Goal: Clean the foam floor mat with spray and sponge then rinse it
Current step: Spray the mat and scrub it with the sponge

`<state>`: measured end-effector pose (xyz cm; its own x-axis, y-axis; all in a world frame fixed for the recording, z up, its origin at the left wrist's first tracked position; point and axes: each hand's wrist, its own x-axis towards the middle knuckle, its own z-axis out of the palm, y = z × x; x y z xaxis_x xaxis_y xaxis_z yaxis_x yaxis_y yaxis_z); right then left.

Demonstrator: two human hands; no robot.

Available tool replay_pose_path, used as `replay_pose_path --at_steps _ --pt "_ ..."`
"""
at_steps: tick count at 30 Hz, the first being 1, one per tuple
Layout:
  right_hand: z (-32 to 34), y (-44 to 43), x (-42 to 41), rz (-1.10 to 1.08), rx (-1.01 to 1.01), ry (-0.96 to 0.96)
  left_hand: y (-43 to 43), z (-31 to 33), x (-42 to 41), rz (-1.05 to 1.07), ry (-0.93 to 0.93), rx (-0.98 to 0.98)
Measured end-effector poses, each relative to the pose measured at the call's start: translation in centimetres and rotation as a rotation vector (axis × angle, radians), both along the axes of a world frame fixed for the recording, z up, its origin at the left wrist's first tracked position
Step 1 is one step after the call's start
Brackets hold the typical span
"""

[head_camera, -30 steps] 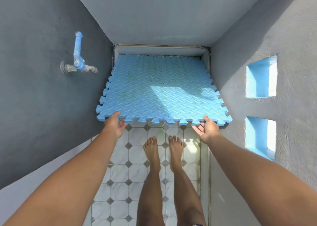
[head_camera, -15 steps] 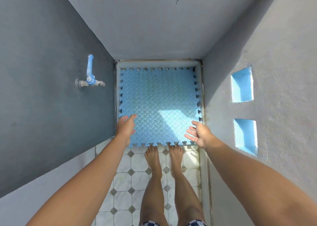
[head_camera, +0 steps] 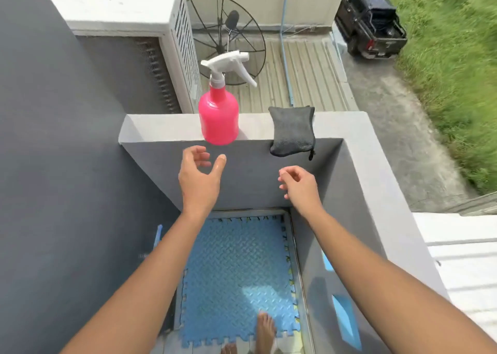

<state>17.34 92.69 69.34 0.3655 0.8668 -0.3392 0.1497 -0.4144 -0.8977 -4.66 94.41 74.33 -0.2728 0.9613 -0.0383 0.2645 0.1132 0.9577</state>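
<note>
The blue foam mat [head_camera: 236,273] lies flat on the floor between the grey walls, with one bare foot on its near edge. A pink spray bottle [head_camera: 219,117] with a white trigger head stands on top of the low wall [head_camera: 166,129]. A dark grey sponge [head_camera: 293,130] lies on the same wall top to the right, hanging over the inner edge. My left hand [head_camera: 200,177] is raised just below the bottle, fingers spread and curved, holding nothing. My right hand [head_camera: 300,185] hovers below the sponge, fingers loosely curled, empty.
A blue tap handle [head_camera: 158,236] sticks out of the left wall near the mat. Beyond the wall are an air-conditioner unit [head_camera: 150,44], a black dish antenna [head_camera: 228,36], a corrugated roof and a parked pickup truck [head_camera: 372,23] beside grass. Blue openings [head_camera: 347,318] pierce the right wall.
The mat went from tilted in both hands to flat on the floor. Both hands let go and rose to the wall top; the view lifted, showing the bottle and sponge.
</note>
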Motion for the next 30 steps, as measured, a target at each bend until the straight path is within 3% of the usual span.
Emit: replay_pose_path --at_steps 5,10,13,23,30 --pt "2.6 8.4 3.6 -0.184 0.142 -0.328 8.4 4.0 0.3 -0.034 0.095 0.099" --pt "1.9 14.3 6.6 -0.095 -0.167 -0.583 15.5 6.9 0.2 -0.345 0.142 0.017" --pt "1.5 15.8 7.1 -0.048 -0.257 -0.700 16.6 7.6 0.6 -0.401 0.125 -0.013" --pt "2.3 15.0 4.2 -0.051 -0.235 -0.355 12.4 5.3 5.4 -0.208 0.135 0.091" --pt "1.4 5.7 0.8 -0.050 -0.058 -0.122 5.2 3.9 3.4 -0.103 -0.058 0.048"
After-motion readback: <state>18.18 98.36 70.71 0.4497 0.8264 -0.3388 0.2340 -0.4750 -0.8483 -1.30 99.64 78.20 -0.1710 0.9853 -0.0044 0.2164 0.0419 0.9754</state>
